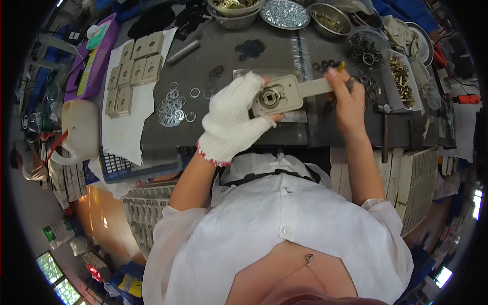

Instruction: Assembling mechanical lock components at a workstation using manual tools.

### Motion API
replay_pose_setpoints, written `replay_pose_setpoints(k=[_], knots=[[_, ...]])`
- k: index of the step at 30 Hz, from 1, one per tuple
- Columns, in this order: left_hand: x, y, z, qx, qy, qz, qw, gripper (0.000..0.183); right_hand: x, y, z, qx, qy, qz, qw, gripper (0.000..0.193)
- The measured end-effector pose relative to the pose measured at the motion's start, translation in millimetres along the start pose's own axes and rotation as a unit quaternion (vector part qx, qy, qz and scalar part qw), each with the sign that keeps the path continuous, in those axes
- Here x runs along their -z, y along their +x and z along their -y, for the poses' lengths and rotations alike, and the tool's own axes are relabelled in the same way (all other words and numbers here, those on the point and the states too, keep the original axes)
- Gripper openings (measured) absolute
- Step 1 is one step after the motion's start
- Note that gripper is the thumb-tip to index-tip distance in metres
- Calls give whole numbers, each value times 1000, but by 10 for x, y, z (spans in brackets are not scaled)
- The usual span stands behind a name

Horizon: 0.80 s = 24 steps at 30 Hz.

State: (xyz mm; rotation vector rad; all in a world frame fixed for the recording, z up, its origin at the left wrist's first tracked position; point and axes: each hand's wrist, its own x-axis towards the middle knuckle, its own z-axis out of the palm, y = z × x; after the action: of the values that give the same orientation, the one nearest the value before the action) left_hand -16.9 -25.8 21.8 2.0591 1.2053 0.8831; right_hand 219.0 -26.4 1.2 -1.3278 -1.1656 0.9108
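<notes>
My left hand (229,116), in a white knitted glove with bare fingertips, grips a light grey door handle (290,101) by its plate. A round metal ring with a square hole at its centre sits in the plate's recess. The handle's flat lever (315,87) points right, and its end is at the fingers of my bare right hand (348,99), which are closed round it. A small yellow tip (341,66) sticks up by the right fingertips; what it belongs to is hidden. Beneath the handle lies a shiny metal sheet (295,117).
Left of my gloved hand lie many metal rings (173,109) and grey plates (134,71) on white paper. Bowls of small parts (284,13) line the far edge. At right are a box of brass screws (401,81), black rings (365,49) and a hammer (385,127).
</notes>
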Motion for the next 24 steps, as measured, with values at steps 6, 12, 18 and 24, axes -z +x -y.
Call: replay_pose_setpoints(k=[6, 12, 18, 24], knots=[[119, -210, 252, 49, -106, -92, 989, 68, -571, -232, 243, 337, -148, 35, 929, 18], [833, -1381, 607, 218, 111, -293, 924, 51, -1020, -481, 450, 375, -119, 295, 871, 24], [1653, -3830, 908, 666, 315, -345, 581, 66, -1122, -491, 285, 283, -119, 296, 905, 12], [1010, -5462, 480, 854, 234, -218, 411, 88, -1389, -720, 224, 243, -104, 425, 866, 15]])
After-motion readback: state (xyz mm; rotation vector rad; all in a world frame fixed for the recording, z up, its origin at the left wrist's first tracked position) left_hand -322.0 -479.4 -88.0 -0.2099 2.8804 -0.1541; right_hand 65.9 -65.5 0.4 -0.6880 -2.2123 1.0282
